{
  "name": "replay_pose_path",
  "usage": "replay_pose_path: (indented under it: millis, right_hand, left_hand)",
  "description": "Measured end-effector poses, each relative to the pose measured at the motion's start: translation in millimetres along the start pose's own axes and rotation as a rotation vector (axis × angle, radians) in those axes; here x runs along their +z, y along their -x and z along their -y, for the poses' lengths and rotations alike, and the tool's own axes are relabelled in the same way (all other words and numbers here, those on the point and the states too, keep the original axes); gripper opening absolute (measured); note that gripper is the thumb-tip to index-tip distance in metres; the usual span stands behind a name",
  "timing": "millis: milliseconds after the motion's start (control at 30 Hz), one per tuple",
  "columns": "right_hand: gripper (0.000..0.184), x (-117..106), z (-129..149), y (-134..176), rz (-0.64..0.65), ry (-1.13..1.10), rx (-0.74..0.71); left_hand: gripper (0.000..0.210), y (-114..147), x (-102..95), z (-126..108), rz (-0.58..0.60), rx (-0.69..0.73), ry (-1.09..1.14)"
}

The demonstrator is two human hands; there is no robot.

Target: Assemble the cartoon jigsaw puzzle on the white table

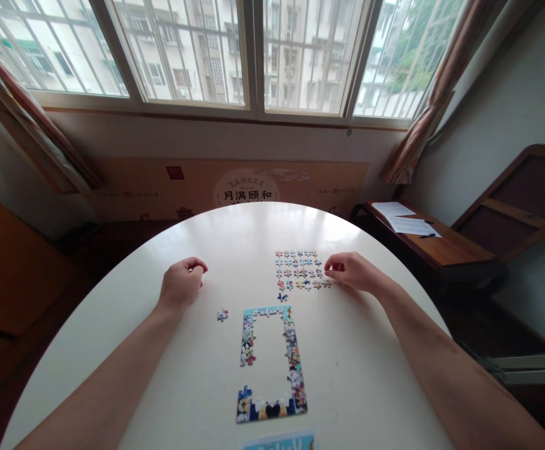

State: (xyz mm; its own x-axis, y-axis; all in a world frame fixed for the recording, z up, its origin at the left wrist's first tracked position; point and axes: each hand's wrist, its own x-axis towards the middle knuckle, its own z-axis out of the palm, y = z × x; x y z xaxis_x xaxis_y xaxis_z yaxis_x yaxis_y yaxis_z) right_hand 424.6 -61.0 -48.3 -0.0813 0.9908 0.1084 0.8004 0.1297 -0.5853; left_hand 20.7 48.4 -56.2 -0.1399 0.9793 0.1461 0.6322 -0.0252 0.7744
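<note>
Grip first: my bare right hand (pixel 353 270) is narrowed, thumb and index finger drawn together at the right end of the rows of small multicoloured jigsaw pieces (pixel 300 273); whether a piece sits between the tips, I cannot tell. Wrist bent inward, forearm slanting in from the lower right. My bare left hand (pixel 183 282) is curled into a loose fist, knuckles up, well apart from the rows, white surface between.

Nearer me than the left fist: one loose pale-and-dark jigsaw piece (pixel 222 315). A dark blue piece (pixel 282 297) lies between the rows and the partly joined rectangular jigsaw border (pixel 295 356), whose left side has a break.

Glossy round white table (pixel 357 375): far rim curves beyond both hands, open surface outward of each. Near me, a blue-topped printed sheet (pixel 279 441) is cut by the view's bottom edge.
</note>
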Motion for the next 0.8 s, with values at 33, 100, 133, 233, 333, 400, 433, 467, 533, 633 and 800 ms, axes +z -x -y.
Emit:
replay_pose_path:
  millis: [33, 100, 133, 233, 333, 400, 433, 467, 533, 633, 800]
  right_hand:
    - [0.018, -0.1, -0.5, 0.1, 0.020, 0.000, -0.002]
    - [0.017, -0.1, -2.7, 0.3, 0.048, 0.003, 0.000]
    - [0.017, -0.1, -4.1, 0.3, 0.054, 0.005, 0.002]
    - [0.018, -0.6, -7.9, 0.3, 0.057, 0.013, 0.004]
    - [0.020, -1.8, -8.7, 0.9, 0.057, 0.019, -0.003]
    - [0.020, -2.4, -7.3, 1.3, 0.054, 0.022, -0.018]
    - [0.020, -2.4, -6.3, 1.4, 0.049, 0.023, -0.029]
    - [0.020, -2.0, -5.2, 1.2, 0.043, 0.025, -0.042]
    - [0.019, -0.1, -3.6, 0.1, 0.026, 0.033, -0.073]
    - [0.018, 4.0, -2.9, -2.5, -0.003, 0.051, -0.125]
    - [0.012, 7.1, -2.6, -3.8, -0.036, 0.075, -0.203]
  left_hand:
    - [0.020, 0.1, 0.0, -0.3, 0.001, 0.004, -0.003]
    - [0.019, 0.8, -0.6, -1.9, 0.004, 0.006, -0.008]
    - [0.019, 1.4, -1.1, -3.1, 0.005, 0.005, -0.010]
    - [0.020, 3.5, -2.7, -7.0, 0.008, 0.011, -0.033]
    - [0.021, 4.3, -3.4, -8.5, 0.013, 0.014, -0.055]
    - [0.021, 4.0, -3.3, -7.8, 0.013, 0.014, -0.057]
    - [0.021, 3.7, -3.1, -7.3, 0.013, 0.014, -0.055]
    - [0.021, 3.5, -3.0, -6.8, 0.014, 0.015, -0.053]
    - [0.021, 3.4, -2.8, -6.2, 0.017, 0.017, -0.047]
    - [0.021, 3.6, -2.6, -5.9, 0.019, 0.022, -0.045]
    - [0.022, 3.6, -2.1, -5.8, 0.021, 0.025, -0.051]
